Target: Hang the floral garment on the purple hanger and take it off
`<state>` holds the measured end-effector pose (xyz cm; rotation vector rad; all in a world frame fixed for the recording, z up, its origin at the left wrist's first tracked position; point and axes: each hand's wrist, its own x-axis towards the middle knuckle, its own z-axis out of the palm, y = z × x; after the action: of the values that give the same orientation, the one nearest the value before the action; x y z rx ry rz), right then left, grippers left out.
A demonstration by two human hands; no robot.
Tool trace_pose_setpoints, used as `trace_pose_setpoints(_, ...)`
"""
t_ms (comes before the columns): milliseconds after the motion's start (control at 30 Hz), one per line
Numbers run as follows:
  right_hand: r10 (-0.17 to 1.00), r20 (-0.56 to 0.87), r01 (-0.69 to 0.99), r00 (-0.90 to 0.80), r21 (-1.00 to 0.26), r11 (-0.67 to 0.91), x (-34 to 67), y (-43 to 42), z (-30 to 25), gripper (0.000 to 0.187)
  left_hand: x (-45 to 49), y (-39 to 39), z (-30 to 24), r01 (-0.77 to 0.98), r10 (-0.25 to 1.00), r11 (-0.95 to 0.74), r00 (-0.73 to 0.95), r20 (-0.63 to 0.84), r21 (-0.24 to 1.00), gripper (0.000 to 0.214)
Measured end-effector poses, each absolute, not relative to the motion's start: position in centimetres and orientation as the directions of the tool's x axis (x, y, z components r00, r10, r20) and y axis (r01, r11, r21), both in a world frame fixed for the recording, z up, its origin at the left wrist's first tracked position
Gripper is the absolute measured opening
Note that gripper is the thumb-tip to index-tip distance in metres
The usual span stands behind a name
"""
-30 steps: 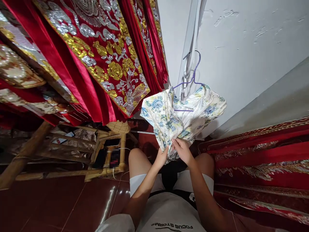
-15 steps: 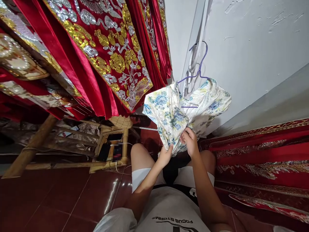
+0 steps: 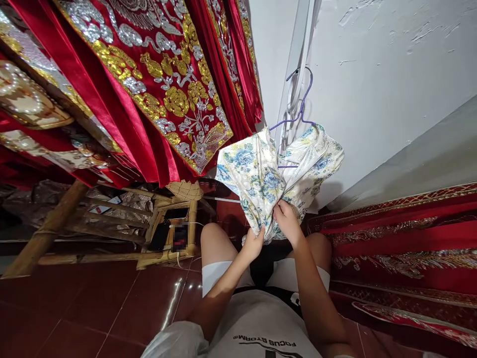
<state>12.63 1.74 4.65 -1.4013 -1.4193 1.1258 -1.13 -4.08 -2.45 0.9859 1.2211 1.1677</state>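
Note:
A white garment with blue and yellow flowers point(image 3: 261, 179) hangs on a purple hanger point(image 3: 298, 107) against the white wall. My left hand point(image 3: 253, 243) is closed on the garment's bunched lower part. My right hand point(image 3: 286, 221) pinches the fabric just above and to the right of it. Both hands are close together above my knees.
Red drapes with gold and silver embroidery point(image 3: 156, 89) hang at the left, and more red embroidered cloth point(image 3: 402, 248) lies at the right. A bamboo frame point(image 3: 164, 248) with a woven hat point(image 3: 184, 190) and a phone stands at the left. The floor is dark red tile point(image 3: 93, 308).
My right hand rose to the fabric higher up, then came down a little. The hanger and garment swayed slightly; both hands kept hold of the cloth.

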Motion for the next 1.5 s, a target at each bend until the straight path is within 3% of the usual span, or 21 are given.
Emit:
trace_pose_setpoints(233,0.999,-0.04,0.26,0.009,-0.965,-0.041,12.3,2.0,4.3,0.018,-1.3,-4.3,-2.4,-0.07,0.986,0.162,-0.038,-0.165,0.984,0.069)
trace_pose_setpoints(333,0.999,-0.043,0.172,-0.013,-0.984,-0.04,12.3,1.8,4.5,0.019,-1.6,-4.5,-2.2,-0.018,0.991,0.116,-0.06,-0.117,0.993,0.061)
trace_pose_setpoints(433,0.997,-0.025,0.026,0.072,-0.999,-0.027,12.4,1.2,4.7,0.021,-2.1,-4.1,-1.6,0.079,0.939,-0.029,-0.341,0.054,0.996,0.054)
trace_pose_setpoints(500,0.991,-0.03,-0.027,0.133,-0.999,-0.027,12.4,0.7,4.9,0.02,-2.3,-3.3,-0.9,0.221,0.802,-0.178,-0.531,0.272,0.959,0.052)
trace_pose_setpoints(533,0.989,-0.044,-0.05,0.141,-0.998,-0.037,12.3,0.4,5.0,0.019,-2.3,-2.8,-0.5,0.306,0.752,-0.251,-0.536,0.384,0.918,0.049)
trace_pose_setpoints(633,0.991,-0.082,-0.121,0.104,-0.99,-0.07,11.9,0.0,5.4,0.022,-1.2,-1.1,0.6,0.415,0.8,-0.46,-0.191,0.569,0.785,0.03)
trace_pose_setpoints(733,0.996,-0.091,-0.119,0.021,-0.989,-0.088,11.8,0.0,6.2,0.025,0.3,0.3,1.2,0.304,0.869,-0.484,0.055,0.492,0.821,0.013)
trace_pose_setpoints(833,0.997,-0.074,-0.092,0.016,-0.993,-0.072,12.4,0.8,7.6,0.024,1.2,1.1,1.3,0.253,0.9,-0.428,0.027,0.435,0.868,0.009)
trace_pose_setpoints(1033,0.971,0.03,-0.217,0.238,-0.973,0.084,14.3,7.2,14.5,0.022,1.1,0.8,0.1,0.35,0.898,-0.438,0.139,0.417,0.828,0.017)
trace_pose_setpoints(1133,0.957,0.153,-0.218,0.248,-0.953,0.209,14.4,10.3,18.5,0.022,0.5,0.9,-0.4,0.415,0.888,-0.459,0.243,0.39,0.786,0.015)
trace_pose_setpoints(1233,0.968,0.181,-0.167,0.176,-0.963,0.21,13.6,10.9,20.1,0.023,-0.5,2.2,0.7,0.463,0.858,-0.507,0.358,0.37,0.727,0.014)
trace_pose_setpoints(1300,0.974,0.189,-0.146,0.124,-0.967,0.207,13.2,10.1,19.8,0.022,-1.3,3.8,2.9,0.421,0.822,-0.562,0.38,0.424,0.712,0.006)
trace_pose_setpoints(1433,0.967,0.227,-0.117,0.119,-0.963,0.241,12.9,8.1,18.6,0.02,-2.1,7.8,10.1,0.298,0.721,-0.686,0.162,0.673,0.664,0.036)
trace_pose_setpoints(1500,0.96,0.253,-0.086,0.118,-0.961,0.264,13.1,7.7,18.8,0.02,-2.1,9.5,13.9,0.33,0.657,-0.737,0.142,0.74,0.59,0.034)
